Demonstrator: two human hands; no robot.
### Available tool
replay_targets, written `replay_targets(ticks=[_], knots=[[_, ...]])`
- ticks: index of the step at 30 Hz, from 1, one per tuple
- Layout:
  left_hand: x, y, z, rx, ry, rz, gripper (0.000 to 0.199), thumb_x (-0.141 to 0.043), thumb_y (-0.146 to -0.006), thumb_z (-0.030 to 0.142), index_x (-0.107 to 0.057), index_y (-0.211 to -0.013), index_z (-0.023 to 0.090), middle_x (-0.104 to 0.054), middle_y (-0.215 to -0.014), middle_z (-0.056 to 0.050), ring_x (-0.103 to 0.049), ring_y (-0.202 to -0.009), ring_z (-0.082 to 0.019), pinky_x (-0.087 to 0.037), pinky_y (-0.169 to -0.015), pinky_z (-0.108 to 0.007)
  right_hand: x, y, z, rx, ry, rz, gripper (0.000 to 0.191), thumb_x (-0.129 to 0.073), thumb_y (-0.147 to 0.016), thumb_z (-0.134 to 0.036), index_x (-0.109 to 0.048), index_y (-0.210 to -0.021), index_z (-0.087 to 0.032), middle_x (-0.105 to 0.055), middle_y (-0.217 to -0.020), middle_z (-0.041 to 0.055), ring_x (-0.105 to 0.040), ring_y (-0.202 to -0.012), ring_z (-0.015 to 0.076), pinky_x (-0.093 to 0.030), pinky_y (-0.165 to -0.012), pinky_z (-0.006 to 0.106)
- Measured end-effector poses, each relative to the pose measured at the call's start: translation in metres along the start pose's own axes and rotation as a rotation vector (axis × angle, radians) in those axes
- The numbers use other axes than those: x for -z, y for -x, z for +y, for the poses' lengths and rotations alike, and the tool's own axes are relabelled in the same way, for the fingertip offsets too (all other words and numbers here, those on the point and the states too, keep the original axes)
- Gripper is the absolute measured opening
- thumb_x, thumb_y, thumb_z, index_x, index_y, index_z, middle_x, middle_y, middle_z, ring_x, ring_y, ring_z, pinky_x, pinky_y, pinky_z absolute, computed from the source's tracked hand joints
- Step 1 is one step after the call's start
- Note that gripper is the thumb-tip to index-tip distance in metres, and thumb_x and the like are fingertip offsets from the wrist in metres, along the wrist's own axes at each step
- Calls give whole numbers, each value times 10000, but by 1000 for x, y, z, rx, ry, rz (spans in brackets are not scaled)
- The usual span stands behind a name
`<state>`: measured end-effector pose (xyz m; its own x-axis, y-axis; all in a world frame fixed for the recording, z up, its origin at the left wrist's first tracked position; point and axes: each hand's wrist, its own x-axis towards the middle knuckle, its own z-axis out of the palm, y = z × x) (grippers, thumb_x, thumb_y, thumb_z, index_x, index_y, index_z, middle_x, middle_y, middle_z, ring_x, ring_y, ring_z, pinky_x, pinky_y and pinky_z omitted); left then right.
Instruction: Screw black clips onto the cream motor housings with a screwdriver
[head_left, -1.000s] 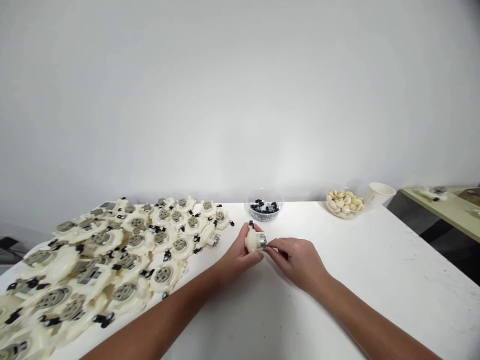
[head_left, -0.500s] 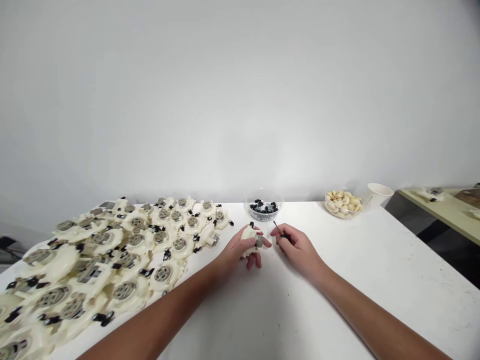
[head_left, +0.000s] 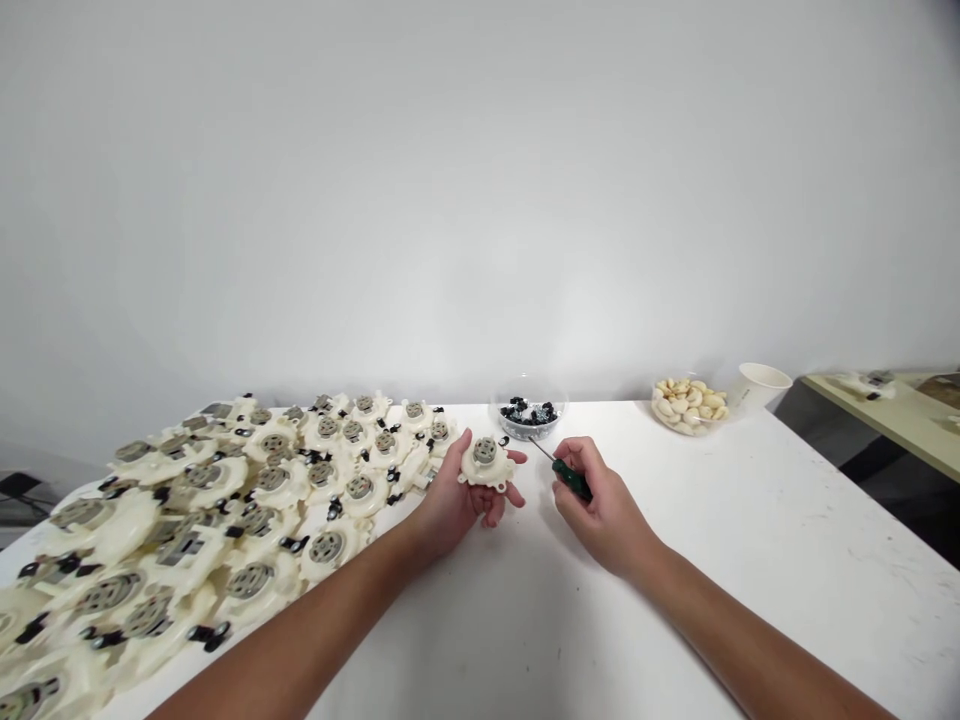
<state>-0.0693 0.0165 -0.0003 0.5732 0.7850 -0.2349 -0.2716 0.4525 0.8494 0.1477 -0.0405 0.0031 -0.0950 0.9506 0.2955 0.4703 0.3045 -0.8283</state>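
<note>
My left hand [head_left: 442,505] carries a cream plastic housing with a small grey motor [head_left: 485,463], resting on the fingers with the motor facing up. A small black piece sticks out at its far right corner. In my right hand [head_left: 604,505] is a screwdriver with a dark green handle [head_left: 571,479]. Its thin shaft points up and left, toward the clear bowl [head_left: 531,434] of small black pieces and silvery bits behind both hands. The screwdriver tip appears close to the bowl's near rim; whether it touches cannot be told.
Many similar cream motor housings [head_left: 247,580] are heaped over the left side of the white table [head_left: 675,540]. At the back right stand a clear bowl of cream-coloured rounded pieces [head_left: 688,408] and a white paper cup [head_left: 759,388]. A second, yellowish table [head_left: 892,415] lies beyond the right edge.
The housing in my left hand has turned so its motor faces up, and the hand has shifted slightly left. The screwdriver has swung outward, showing its green handle and shaft.
</note>
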Motion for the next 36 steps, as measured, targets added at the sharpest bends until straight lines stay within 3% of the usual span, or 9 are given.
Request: replay_targets(ticks=[5,8,10,13,19,29,36], knots=[[0,0,1,-54,100,19,543,-405,-972,619,-618,-1182,165,-704,-747,-60,-514,-439,-128,-355,-448,-236,2,-3,2,98,-14,36,245,-542,-989,-320,-608,-1219,-267,-699,-1070,59,-647,-830,201,-487,-623,284],[-1,1,2,-91,183,-1,446,-452,-966,579,-604,-1130,193,-647,-742,-27,-534,-502,-135,-377,-489,-239,4,-2,2,157,-42,34,289,-573,-998,-355,-659,-1265,-287,-725,-1164,64,-685,-920,218,-527,-695,303],[-2,1,4,-87,215,-16,435,-473,-955,573,-605,-1114,190,-621,-742,-20,-527,-519,-134,-378,-505,-242,6,0,0,152,-44,44,299,-577,-999,-366,-661,-1273,-283,-747,-1107,60,-698,-874,211,-542,-715,314],[-3,1,5,-82,239,-1,416,-509,-939,560,-618,-1084,186,-608,-747,-21,-508,-536,-128,-386,-536,-249,6,2,-4,120,-21,82,287,-599,-982,-390,-638,-1236,-262,-741,-949,48,-667,-720,187,-525,-625,299],[-2,-1,-1,-123,154,18,445,-537,-931,525,-661,-1130,148,-636,-802,-59,-524,-621,-145,-395,-596,-268,5,1,-6,190,-2,171,125,-598,-985,-347,-629,-1069,-261,-661,-899,32,-511,-603,150,-454,-574,300],[0,1,-11,-127,-83,-4,493,-457,-1001,507,-660,-1225,118,-651,-852,-101,-561,-737,-189,-430,-668,-299,6,0,-3,181,-26,173,165,-545,-1016,-291,-621,-1162,-270,-630,-978,48,-567,-744,178,-461,-624,305],[-9,5,-9,-195,-268,-19,433,-502,-998,496,-604,-1262,168,-628,-947,-78,-530,-710,-160,-466,-665,-294,6,-1,-7,166,36,156,182,-550,-1001,-304,-616,-1166,-268,-640,-949,37,-538,-688,164,-451,-624,295]])
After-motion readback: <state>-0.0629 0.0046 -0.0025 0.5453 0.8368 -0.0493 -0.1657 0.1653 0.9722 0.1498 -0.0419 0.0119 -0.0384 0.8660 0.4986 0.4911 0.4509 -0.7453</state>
